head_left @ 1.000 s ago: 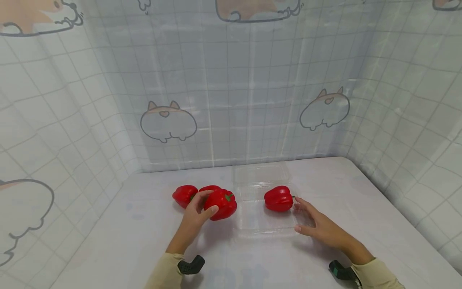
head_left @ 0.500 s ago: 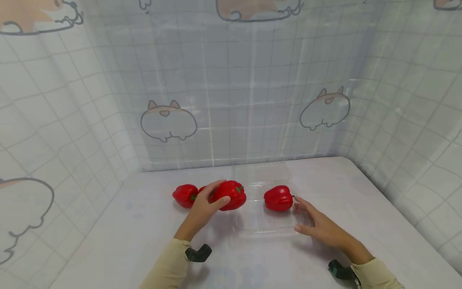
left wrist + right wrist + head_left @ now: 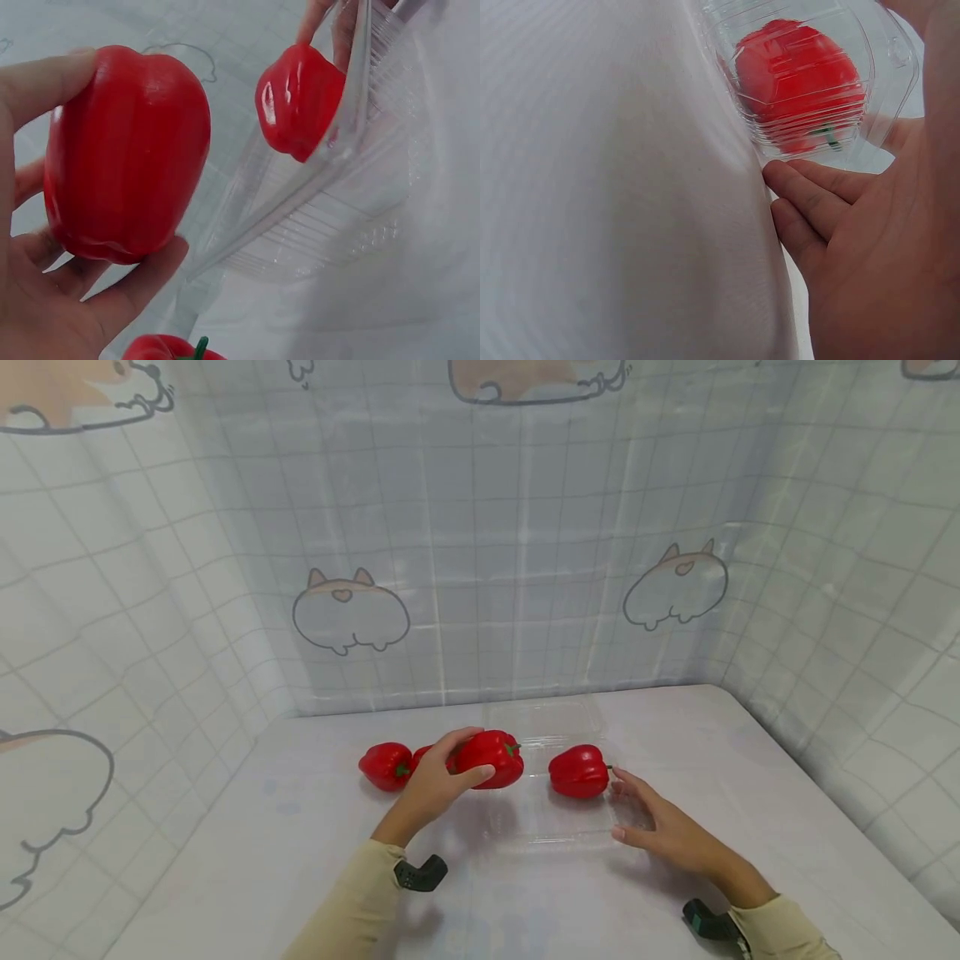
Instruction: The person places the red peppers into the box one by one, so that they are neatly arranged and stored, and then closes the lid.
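My left hand (image 3: pixel 442 777) grips a red bell pepper (image 3: pixel 495 758) between thumb and fingers, above the left side of a clear plastic clamshell box (image 3: pixel 536 837). In the left wrist view the held pepper (image 3: pixel 127 157) hangs apart from the box wall. A second red bell pepper (image 3: pixel 579 772) lies inside the box, its green stem toward the right. My right hand (image 3: pixel 671 835) is at the box's right end, thumb and fingers spread apart. The right wrist view shows its fingertips (image 3: pixel 780 174) right at the ribbed plastic wall, beside the second pepper.
Left of the box, one red pepper (image 3: pixel 386 766) lies on the white table (image 3: pixel 300 877). Another pepper (image 3: pixel 422 755) beside it is mostly hidden behind my left hand. The box's lid (image 3: pixel 543 720) lies folded back toward the grid-patterned backdrop (image 3: pixel 517 568).
My left hand has carried its pepper rightward and farther from me, from beside the loose peppers to over the box's left side. The right hand and the pepper in the box have stayed put.
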The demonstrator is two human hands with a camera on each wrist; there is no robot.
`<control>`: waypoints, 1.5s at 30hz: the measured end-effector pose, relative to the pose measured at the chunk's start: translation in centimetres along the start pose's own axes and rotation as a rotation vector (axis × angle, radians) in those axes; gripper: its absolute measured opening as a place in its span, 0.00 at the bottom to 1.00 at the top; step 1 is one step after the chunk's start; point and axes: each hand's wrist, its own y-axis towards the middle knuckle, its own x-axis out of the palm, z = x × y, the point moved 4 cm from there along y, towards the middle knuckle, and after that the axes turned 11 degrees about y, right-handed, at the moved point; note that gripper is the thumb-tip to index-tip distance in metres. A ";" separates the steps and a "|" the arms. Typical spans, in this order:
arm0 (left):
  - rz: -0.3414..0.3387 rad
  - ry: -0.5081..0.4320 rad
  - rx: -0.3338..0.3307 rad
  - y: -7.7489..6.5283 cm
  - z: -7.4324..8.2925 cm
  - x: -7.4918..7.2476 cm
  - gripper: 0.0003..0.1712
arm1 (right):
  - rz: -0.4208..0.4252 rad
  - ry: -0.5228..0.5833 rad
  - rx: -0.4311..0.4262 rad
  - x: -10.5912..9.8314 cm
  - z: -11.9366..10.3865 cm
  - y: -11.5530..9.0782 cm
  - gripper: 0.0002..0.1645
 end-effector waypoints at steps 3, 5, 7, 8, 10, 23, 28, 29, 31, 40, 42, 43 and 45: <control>-0.023 0.029 -0.006 0.5 0.4 0.3 0.43 | -0.002 -0.004 0.000 0.0 0.0 0.0 0.53; -0.037 0.045 -0.002 0.9 0.6 0.4 0.43 | -0.002 -0.002 -0.002 0.0 -0.1 0.1 0.53; -0.052 0.048 0.008 1.2 0.9 0.6 0.43 | 0.000 -0.007 -0.007 0.0 -0.2 0.0 0.53; -0.059 0.050 0.012 1.4 1.0 0.7 0.43 | 0.000 -0.008 -0.009 -0.1 -0.2 0.0 0.53; -0.073 0.060 0.013 1.7 1.2 0.8 0.43 | 0.002 -0.010 -0.009 -0.1 -0.2 0.0 0.53; -0.136 0.118 0.011 2.8 1.7 1.4 0.39 | 0.003 -0.009 0.001 0.0 -0.4 -0.1 0.53; -0.150 0.124 0.002 3.1 1.7 1.8 0.38 | 0.004 -0.008 0.015 0.1 -0.2 -0.1 0.53; -0.148 0.127 0.001 3.2 1.7 1.8 0.39 | 0.004 -0.008 0.018 0.1 -0.1 0.0 0.53; -0.139 0.139 -0.008 3.3 1.7 1.9 0.39 | 0.003 -0.009 0.025 0.2 -0.1 0.0 0.53; -0.170 0.146 -0.024 3.6 2.0 2.3 0.37 | 0.002 -0.004 0.025 0.2 -0.1 -0.1 0.53; -0.180 0.144 -0.035 3.7 2.0 2.5 0.37 | 0.001 -0.001 0.024 0.2 -0.1 -0.1 0.53; -0.184 0.146 -0.039 3.7 2.0 2.6 0.37 | 0.002 -0.003 0.024 0.2 -0.1 -0.1 0.53; -0.196 0.153 -0.042 3.8 2.0 2.7 0.36 | -0.001 -0.001 0.022 0.2 -0.1 -0.1 0.53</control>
